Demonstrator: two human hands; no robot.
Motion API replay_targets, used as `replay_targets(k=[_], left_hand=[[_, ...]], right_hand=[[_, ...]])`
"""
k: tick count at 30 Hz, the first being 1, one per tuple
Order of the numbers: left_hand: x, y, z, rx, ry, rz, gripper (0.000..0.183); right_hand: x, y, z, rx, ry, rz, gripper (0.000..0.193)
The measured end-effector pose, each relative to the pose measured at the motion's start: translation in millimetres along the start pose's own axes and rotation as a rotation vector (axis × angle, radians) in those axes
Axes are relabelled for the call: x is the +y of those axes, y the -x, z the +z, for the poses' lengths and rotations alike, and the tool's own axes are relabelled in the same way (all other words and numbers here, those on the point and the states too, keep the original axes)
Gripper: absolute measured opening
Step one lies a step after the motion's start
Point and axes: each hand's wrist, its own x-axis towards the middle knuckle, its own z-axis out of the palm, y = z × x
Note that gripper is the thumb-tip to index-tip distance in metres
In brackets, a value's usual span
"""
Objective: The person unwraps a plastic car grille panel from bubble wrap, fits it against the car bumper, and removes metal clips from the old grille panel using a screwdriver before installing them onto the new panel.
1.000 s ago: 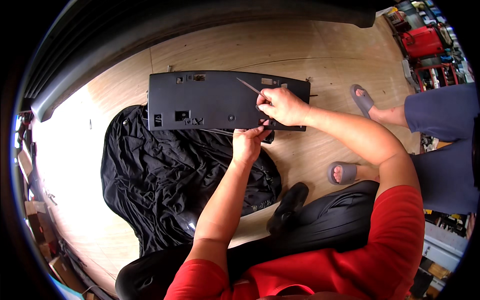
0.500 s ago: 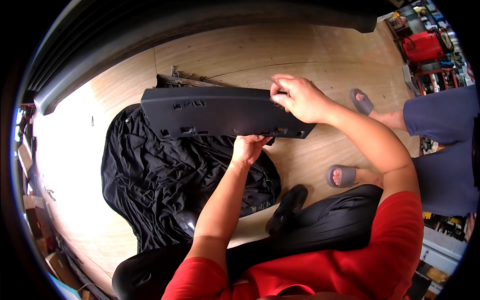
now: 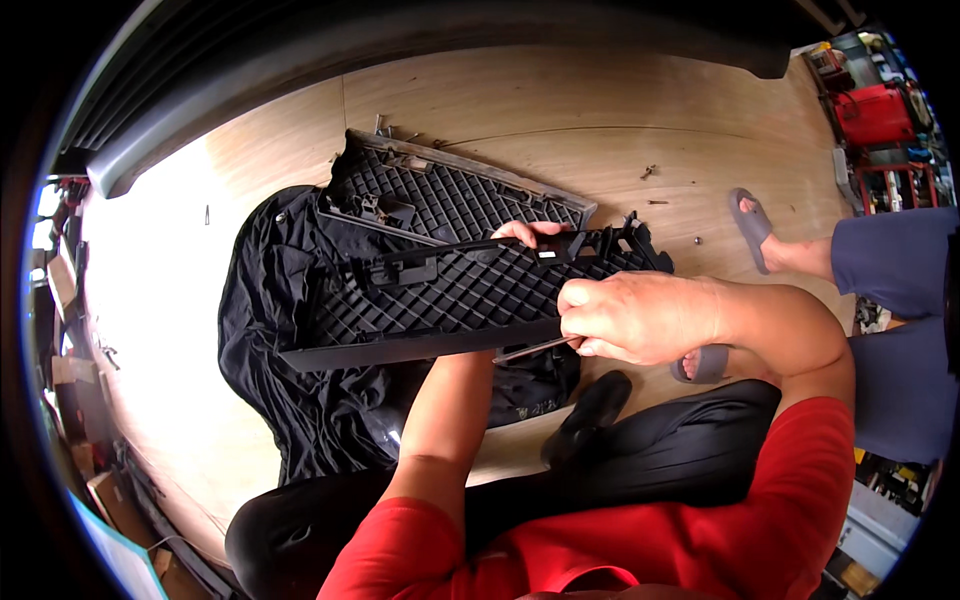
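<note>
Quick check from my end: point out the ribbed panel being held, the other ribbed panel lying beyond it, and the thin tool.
Held ribbed panel (image 3: 450, 299), head view: on its crisscross ribbing.
Other ribbed panel (image 3: 458, 189), head view: on its ribbed face.
Thin tool (image 3: 534, 350), head view: on its shaft.

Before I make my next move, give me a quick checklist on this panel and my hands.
1. Left hand gripping the black panel: ok, fingers over its far edge.
2. Right hand holding the thin tool: ok, it points left.
3. Ribbed side facing the camera: ok.
4. Right hand touching the panel: cannot tell from this angle.
5. Second ribbed panel fully visible: not ok, partly hidden.
6. Small hardware off the floor: not ok, pieces lie loose.
</note>
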Motion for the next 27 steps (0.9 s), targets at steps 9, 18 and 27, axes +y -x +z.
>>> replay_targets(k=[9,18,27], left_hand=[[13,-17,-33,-0.12,-0.024,0.079,0.013],[77,-24,-47,-0.109,-0.65,0.313,0.02],[110,-22,-31,0.022,-0.831,0.163,0.022]], right_hand=[[7,-8,-10,-0.085,-0.068,-0.059,0.012],[25,-10,-37,-0.118,-0.127,0.076,0.015],[59,-15,-26,-0.071,-0.207,0.014,0.014]])
